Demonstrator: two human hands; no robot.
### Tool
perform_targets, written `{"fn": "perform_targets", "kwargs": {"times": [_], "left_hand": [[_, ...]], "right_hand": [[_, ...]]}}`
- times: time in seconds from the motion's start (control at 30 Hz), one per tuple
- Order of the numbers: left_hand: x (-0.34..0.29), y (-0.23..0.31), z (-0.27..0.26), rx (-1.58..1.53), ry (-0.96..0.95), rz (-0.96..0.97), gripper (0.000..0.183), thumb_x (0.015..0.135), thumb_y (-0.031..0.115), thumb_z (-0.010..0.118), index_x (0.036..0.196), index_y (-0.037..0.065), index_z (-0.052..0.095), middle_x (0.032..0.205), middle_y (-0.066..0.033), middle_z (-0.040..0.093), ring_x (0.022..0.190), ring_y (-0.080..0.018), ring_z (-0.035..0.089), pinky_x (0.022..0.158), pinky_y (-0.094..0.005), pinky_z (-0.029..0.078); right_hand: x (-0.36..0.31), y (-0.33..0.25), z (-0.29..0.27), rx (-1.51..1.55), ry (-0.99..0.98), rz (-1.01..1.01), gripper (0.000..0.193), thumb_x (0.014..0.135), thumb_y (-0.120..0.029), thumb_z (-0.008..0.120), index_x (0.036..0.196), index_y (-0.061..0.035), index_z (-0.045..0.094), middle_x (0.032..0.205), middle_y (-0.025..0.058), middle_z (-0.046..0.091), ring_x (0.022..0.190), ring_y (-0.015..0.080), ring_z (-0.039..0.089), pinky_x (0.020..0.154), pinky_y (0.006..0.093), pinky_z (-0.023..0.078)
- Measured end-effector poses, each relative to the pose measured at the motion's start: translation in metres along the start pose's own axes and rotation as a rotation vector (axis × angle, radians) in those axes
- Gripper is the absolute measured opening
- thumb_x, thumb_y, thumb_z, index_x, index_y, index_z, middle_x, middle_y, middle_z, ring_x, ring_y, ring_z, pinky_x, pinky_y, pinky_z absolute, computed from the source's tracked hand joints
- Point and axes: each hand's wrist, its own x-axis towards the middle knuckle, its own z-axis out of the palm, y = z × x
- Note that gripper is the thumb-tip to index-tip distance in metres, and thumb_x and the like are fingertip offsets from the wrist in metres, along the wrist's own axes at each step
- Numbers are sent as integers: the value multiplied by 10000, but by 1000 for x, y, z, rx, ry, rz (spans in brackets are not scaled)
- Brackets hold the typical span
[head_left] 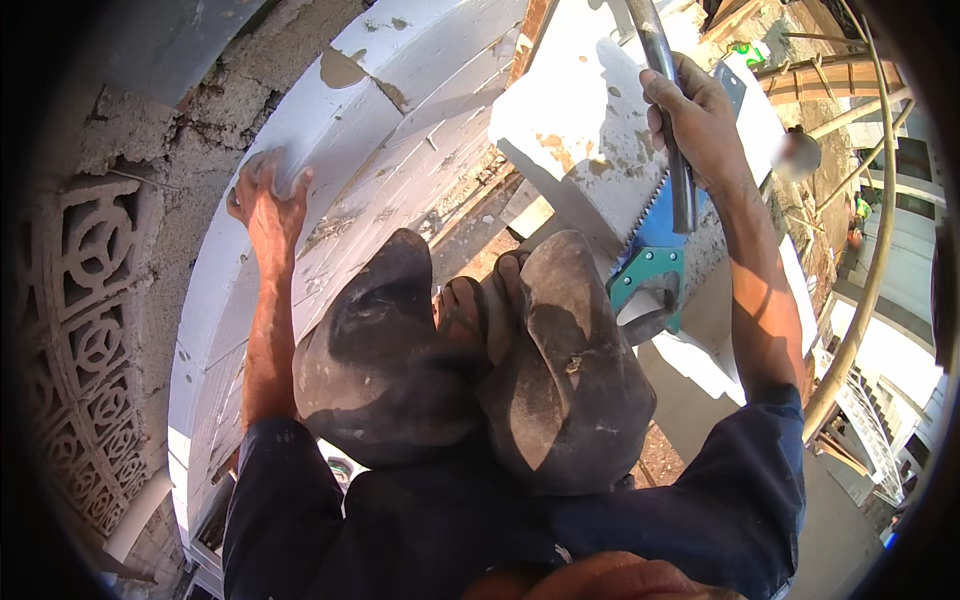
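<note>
At the left, my left hand (270,208) rests with its fingers spread on a long, curved white surface (215,265). My right hand (697,118) is closed around a dark metal pipe (684,190) at the upper right. The pipe's upper end runs out of the picture, and its lower end shows below my hand. Beneath it lies a hand saw with a blue blade (657,222) and a green handle (668,266), on a white, mortar-stained slab (575,165). My bent knees are between my arms.
A rough concrete wall with pierced decorative blocks (100,245) stands along the left. Bamboo poles (868,300) and a wooden frame (825,82) are at the right. A person (797,155) is farther off there. Boards and rubble (480,225) lie below, near my feet.
</note>
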Motion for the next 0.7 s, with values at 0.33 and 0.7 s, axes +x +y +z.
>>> {"fn": "perform_targets", "kwargs": {"times": [0.33,0.7], "left_hand": [[195,97,8,-369,-101,325,558,900,491,570,1250,59,622,1223,-213,628,1165,-371,584,1010,-394,440],[225,107,43,-184,-273,210,465,918,418,531,1117,21,670,1126,-239,653,1031,-361,628,914,-439,466]], "right_hand": [[18,-13,32,-119,84,-76,323,954,-275,510,985,29,616,693,120,571,665,177,561,599,389,443],[41,-12,126,27,405,-424,391,955,-209,491,1254,43,518,942,326,626,909,517,588,794,477,488]]}}
